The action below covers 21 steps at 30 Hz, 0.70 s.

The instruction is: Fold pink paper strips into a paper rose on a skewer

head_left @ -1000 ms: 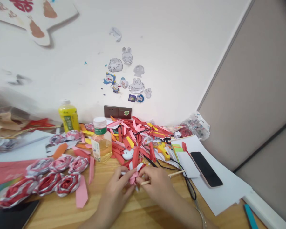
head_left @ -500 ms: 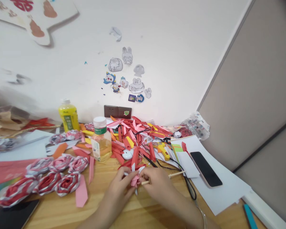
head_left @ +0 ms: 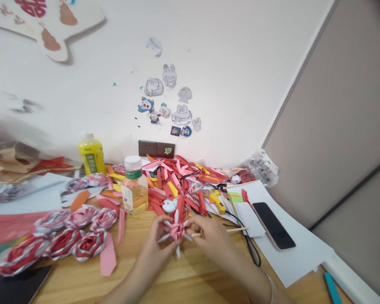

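Between my two hands is a folded paper flower with a pink centre and white pointed strips sticking out around it. My left hand grips its left side, fingers curled behind and thumb along the lower edge. My right hand pinches the flower's right side and also holds a thin wooden stick, which passes through the grasp and points right. Left of my hands lie finished-looking paper roses in red, pink and white, beside a pink paper strip.
Behind my hands spreads a heap of folded red paper strips with a yellow glue gun and a white earbud case. Two drink bottles, one amber and one yellow, stand at left. A phone rests on white paper at right.
The flower has turned so its pink centre and spread white strips now face me. My fingers have moved outward to its sides; the stick stays in my right hand.
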{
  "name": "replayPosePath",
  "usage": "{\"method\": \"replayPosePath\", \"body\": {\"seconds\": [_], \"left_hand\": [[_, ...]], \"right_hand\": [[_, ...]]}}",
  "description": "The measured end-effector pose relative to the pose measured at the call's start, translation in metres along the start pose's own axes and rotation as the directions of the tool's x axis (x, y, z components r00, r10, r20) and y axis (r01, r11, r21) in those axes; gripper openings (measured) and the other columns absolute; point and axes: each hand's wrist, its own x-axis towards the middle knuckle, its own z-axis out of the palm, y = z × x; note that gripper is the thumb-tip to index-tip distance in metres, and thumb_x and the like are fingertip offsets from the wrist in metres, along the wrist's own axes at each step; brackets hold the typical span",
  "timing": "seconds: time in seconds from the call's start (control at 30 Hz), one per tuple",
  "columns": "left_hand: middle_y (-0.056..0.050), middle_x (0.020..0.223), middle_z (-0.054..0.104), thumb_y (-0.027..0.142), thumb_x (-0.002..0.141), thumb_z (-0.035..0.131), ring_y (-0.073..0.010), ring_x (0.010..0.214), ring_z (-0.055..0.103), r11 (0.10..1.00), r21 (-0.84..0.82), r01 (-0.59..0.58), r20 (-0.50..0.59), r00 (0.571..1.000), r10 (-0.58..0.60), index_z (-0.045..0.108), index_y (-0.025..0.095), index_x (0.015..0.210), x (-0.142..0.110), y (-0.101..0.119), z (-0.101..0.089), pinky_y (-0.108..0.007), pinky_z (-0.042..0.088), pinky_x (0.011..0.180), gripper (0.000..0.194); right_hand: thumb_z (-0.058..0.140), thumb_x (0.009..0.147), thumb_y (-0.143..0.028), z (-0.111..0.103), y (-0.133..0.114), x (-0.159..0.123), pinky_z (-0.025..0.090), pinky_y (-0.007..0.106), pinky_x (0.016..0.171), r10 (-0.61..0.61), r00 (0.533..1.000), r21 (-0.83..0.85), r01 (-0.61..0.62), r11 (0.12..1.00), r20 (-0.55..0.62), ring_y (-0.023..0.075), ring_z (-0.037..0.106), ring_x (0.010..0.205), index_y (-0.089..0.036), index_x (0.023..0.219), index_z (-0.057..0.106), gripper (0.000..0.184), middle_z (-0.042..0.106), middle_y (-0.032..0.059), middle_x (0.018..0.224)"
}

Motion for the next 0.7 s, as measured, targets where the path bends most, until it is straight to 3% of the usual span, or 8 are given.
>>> {"method": "replayPosePath", "body": {"seconds": [0.13,0.3,0.5,0.6,0.7], "left_hand": [[-0.002,0.088,0.063,0.027,0.062,0.071,-0.0200,0.086,0.063,0.987,-0.152,0.053,0.066,0.997,-0.043,0.047,0.020,0.082,0.001,-0.003,0.000,-0.033,0.053,0.074,0.033],[-0.003,0.087,0.067,0.032,0.058,0.076,-0.0181,0.078,0.065,0.935,-0.333,0.120,0.062,0.993,-0.105,0.052,0.019,0.089,0.007,-0.005,-0.004,-0.029,0.050,0.070,0.042],[-0.004,0.081,0.068,0.038,0.056,0.077,-0.0194,0.074,0.065,0.855,-0.419,0.306,0.073,0.950,-0.304,0.056,0.017,0.100,0.005,0.007,-0.004,-0.029,0.051,0.067,0.053],[-0.005,0.079,0.068,0.049,0.064,0.068,-0.0200,0.071,0.066,0.837,-0.449,0.312,0.075,0.947,-0.312,0.057,0.017,0.103,0.001,0.014,0.001,-0.035,0.052,0.070,0.052],[-0.005,0.087,0.068,0.047,0.061,0.071,-0.0206,0.075,0.066,0.870,-0.389,0.302,0.079,0.952,-0.296,0.060,0.019,0.100,-0.001,0.017,0.004,-0.036,0.052,0.075,0.050]], "right_hand": [[0.050,0.083,-0.022,-0.005,0.004,0.002,0.040,0.020,0.064,-0.005,1.000,-0.055,0.004,0.998,-0.010,0.0142,0.062,0.077,-0.023,0.097,0.063,0.019,0.068,0.0008,0.087],[0.053,0.081,-0.024,-0.002,0.010,0.003,0.040,0.020,0.065,0.008,1.000,-0.143,-0.007,0.990,0.012,0.0155,0.063,0.080,-0.023,0.099,0.063,0.020,0.069,0.0015,0.090],[0.053,0.077,-0.016,0.007,0.008,0.003,0.036,0.022,0.059,-0.005,1.000,-0.425,0.013,0.905,0.019,0.0180,0.065,0.074,-0.021,0.084,0.066,0.015,0.070,0.0029,0.082],[0.054,0.077,-0.018,0.013,0.006,0.002,0.035,0.023,0.055,-0.018,1.000,-0.545,0.015,0.839,-0.001,0.0194,0.064,0.067,-0.016,0.077,0.064,0.010,0.069,0.0072,0.074],[0.052,0.078,-0.013,0.018,0.003,0.000,0.036,0.024,0.055,-0.059,0.998,-0.599,0.041,0.800,-0.010,0.0201,0.063,0.066,-0.014,0.078,0.062,0.009,0.068,0.0100,0.072]]}}
